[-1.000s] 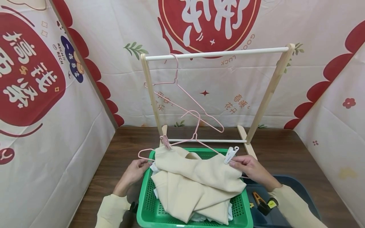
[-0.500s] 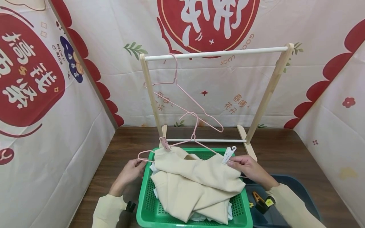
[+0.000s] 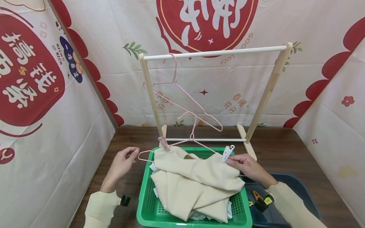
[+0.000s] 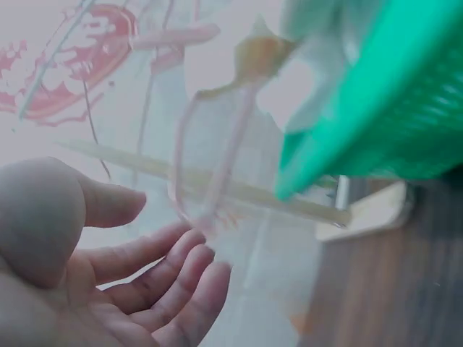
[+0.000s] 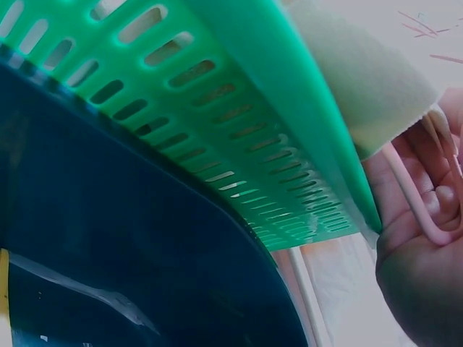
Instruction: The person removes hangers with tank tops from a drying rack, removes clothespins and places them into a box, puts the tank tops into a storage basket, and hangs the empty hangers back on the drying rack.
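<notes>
A cream garment (image 3: 196, 177) lies over the green basket (image 3: 142, 202), fastened to a pink clothes hanger (image 3: 194, 129). A pink clothespin (image 3: 164, 143) grips its left top corner; a white clothespin (image 3: 227, 154) sits on the right one. My right hand (image 3: 251, 167) pinches the garment's edge beside the white clothespin, and the hanger's right end (image 5: 419, 199) runs across that palm. Just left of the hanger's other end (image 3: 144, 155) is my left hand (image 3: 121, 163), holding nothing. The left wrist view shows its fingers (image 4: 181, 289) loosely bent near the hanger's pink loop (image 4: 188, 181).
Behind the basket stands a drying rack with wooden legs (image 3: 266, 95) and a white top rail (image 3: 216, 53). A second pink hanger (image 3: 196, 103) hangs there. At the right, a dark blue tub (image 3: 302, 193) holds a black-and-orange clamp (image 3: 260, 201). White cloth (image 3: 199, 217) shows beneath the garment.
My left hand has let go of the hanger's left end and moved left and slightly up. The right hand, garment and hanger have shifted only slightly left.
</notes>
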